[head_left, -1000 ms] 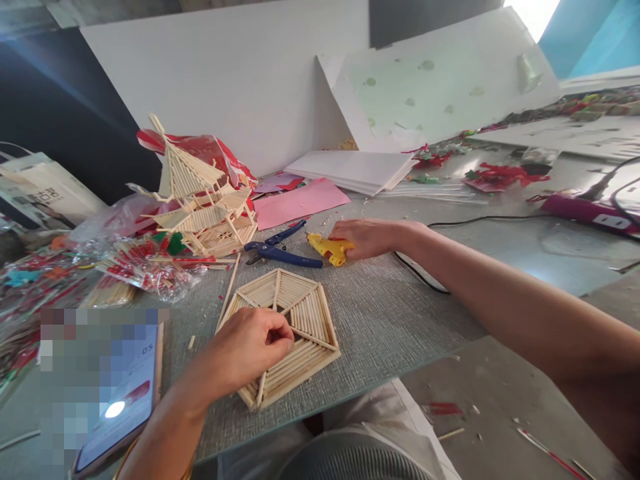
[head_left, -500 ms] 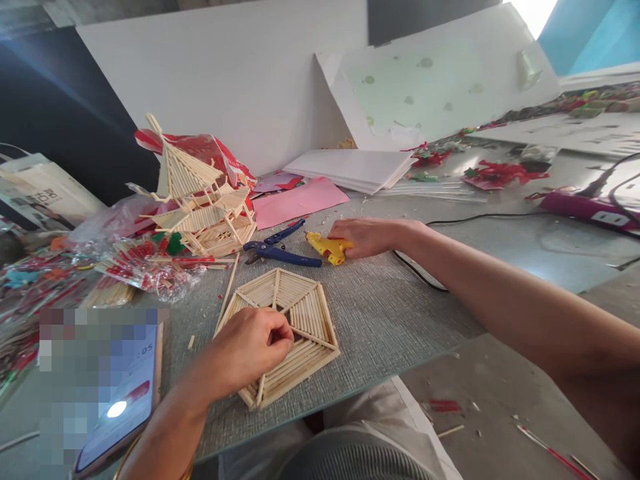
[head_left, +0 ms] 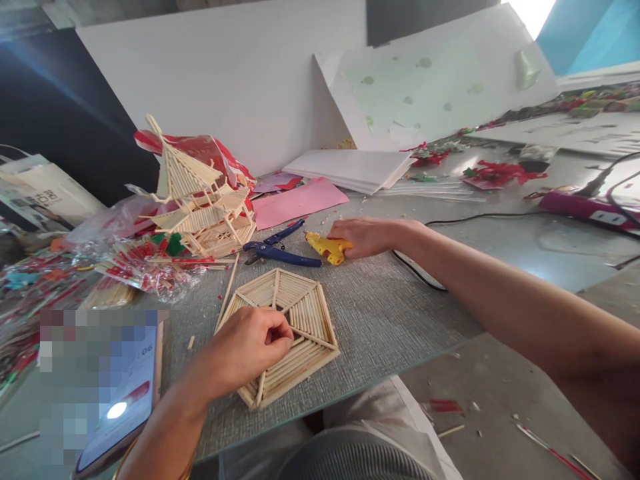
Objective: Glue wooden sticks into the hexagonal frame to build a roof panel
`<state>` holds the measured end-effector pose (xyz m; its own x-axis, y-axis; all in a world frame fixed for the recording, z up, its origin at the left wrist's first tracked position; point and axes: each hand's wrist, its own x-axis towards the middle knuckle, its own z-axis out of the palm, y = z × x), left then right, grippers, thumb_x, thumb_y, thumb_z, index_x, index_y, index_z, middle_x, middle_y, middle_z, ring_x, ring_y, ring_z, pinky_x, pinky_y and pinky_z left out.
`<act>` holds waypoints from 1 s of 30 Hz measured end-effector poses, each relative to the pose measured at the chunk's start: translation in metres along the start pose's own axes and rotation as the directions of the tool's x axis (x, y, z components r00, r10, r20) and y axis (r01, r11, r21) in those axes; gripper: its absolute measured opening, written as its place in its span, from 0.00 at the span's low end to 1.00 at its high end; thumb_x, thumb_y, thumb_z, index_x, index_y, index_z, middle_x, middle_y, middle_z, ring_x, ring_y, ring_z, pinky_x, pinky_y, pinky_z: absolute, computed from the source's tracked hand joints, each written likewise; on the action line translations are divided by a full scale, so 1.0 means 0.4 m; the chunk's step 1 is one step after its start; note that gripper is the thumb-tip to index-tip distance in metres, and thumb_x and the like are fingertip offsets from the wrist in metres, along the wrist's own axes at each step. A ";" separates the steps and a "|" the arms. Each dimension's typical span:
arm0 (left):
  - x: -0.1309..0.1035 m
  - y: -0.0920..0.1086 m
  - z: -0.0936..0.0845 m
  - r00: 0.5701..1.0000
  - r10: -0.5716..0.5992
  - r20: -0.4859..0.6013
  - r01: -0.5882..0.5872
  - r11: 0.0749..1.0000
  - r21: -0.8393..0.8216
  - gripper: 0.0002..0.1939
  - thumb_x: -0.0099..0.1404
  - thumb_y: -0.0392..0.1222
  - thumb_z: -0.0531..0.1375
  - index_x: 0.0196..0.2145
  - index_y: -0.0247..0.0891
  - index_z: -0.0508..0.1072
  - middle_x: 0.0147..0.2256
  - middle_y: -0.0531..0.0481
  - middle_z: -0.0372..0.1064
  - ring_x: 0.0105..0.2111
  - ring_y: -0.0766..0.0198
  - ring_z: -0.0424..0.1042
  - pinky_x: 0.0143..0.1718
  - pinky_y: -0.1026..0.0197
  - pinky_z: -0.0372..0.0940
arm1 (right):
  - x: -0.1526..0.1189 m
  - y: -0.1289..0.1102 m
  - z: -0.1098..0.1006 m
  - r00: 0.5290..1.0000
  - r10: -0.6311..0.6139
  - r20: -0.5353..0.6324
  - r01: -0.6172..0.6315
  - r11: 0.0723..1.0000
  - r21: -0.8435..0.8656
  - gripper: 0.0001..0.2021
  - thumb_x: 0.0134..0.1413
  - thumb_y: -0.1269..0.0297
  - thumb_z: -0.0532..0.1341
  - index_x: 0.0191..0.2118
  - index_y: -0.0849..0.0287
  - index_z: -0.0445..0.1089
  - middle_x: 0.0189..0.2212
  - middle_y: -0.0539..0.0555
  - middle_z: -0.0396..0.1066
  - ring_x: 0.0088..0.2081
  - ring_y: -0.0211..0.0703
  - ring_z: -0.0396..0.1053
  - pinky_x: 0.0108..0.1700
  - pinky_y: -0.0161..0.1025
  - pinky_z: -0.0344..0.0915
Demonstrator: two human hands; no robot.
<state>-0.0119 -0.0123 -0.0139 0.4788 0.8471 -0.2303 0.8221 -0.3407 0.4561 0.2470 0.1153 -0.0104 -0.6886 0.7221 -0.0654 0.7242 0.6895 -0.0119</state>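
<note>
My left hand [head_left: 255, 347] rests over the middle of a hexagonal panel [head_left: 313, 313] made of thin wooden sticks, lying flat on the grey textured tabletop. Its fingers are curled together near the panel's central gap; what they pinch, if anything, is hidden. My right hand [head_left: 367, 237] is closed around a yellow hot glue gun [head_left: 333, 250] lying on the table with its nozzle to the left. Beside that nozzle are blue-handled cutters [head_left: 290, 255], their handles spread. A long thin stick [head_left: 229, 287] lies along the panel's upper left side.
A stick-built pagoda model [head_left: 200, 200] stands at the back left, near bagged red-tipped sticks [head_left: 150, 267]. A phone [head_left: 125, 407] lies at the front left. Pink paper [head_left: 300, 203] and white boards [head_left: 350, 167] are behind. A black cord [head_left: 475, 215] runs toward a purple power strip [head_left: 585, 212].
Both hands keep the same places, and the panel, glue gun and cutters have not visibly moved. Only the phone's displayed digits differ.
</note>
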 end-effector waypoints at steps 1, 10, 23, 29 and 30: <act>0.000 0.000 -0.001 1.000 -0.001 -0.001 0.001 1.000 0.000 0.12 0.57 0.42 0.52 0.27 0.37 0.73 0.26 0.51 0.69 0.24 0.68 0.62 0.28 0.63 0.54 | 0.000 0.000 0.000 1.000 0.002 0.002 -0.002 1.000 0.002 0.13 0.44 0.64 0.58 0.39 0.59 0.65 0.38 0.56 0.64 0.39 0.47 0.64 0.42 0.42 0.59; 0.001 0.001 0.002 0.999 0.025 -0.025 -0.025 1.000 0.017 0.12 0.57 0.42 0.52 0.26 0.37 0.73 0.26 0.51 0.69 0.25 0.68 0.63 0.29 0.63 0.54 | 0.003 0.006 0.003 1.000 -0.015 -0.001 0.015 1.000 -0.006 0.14 0.44 0.64 0.58 0.40 0.59 0.65 0.39 0.56 0.64 0.40 0.48 0.64 0.42 0.43 0.59; 0.000 0.004 0.001 0.999 0.021 -0.030 -0.020 0.999 0.036 0.12 0.57 0.42 0.51 0.26 0.37 0.74 0.25 0.50 0.69 0.25 0.68 0.63 0.30 0.62 0.54 | 0.000 0.002 0.000 1.000 0.005 -0.001 -0.005 1.000 0.010 0.15 0.43 0.64 0.57 0.41 0.59 0.65 0.39 0.56 0.65 0.40 0.49 0.65 0.42 0.43 0.59; 0.000 0.004 0.003 0.999 0.025 -0.035 -0.023 0.999 0.044 0.12 0.57 0.42 0.51 0.26 0.38 0.74 0.25 0.51 0.69 0.24 0.68 0.62 0.30 0.62 0.54 | 0.002 0.006 0.004 1.000 -0.004 -0.022 0.005 1.000 0.027 0.14 0.42 0.66 0.58 0.39 0.59 0.65 0.39 0.56 0.65 0.39 0.50 0.65 0.42 0.44 0.60; 0.000 0.005 0.002 0.999 0.023 -0.033 -0.021 0.999 0.046 0.12 0.57 0.41 0.52 0.26 0.38 0.74 0.25 0.52 0.69 0.24 0.68 0.63 0.30 0.62 0.54 | 0.002 0.005 0.004 1.000 -0.004 -0.019 0.005 1.000 0.026 0.14 0.42 0.66 0.58 0.39 0.59 0.65 0.39 0.57 0.65 0.39 0.50 0.65 0.42 0.44 0.60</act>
<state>-0.0101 -0.0133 -0.0138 0.4872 0.8521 -0.1913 0.8250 -0.3772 0.4209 0.2481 0.1172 -0.0119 -0.6921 0.7203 -0.0460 0.7217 0.6911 -0.0380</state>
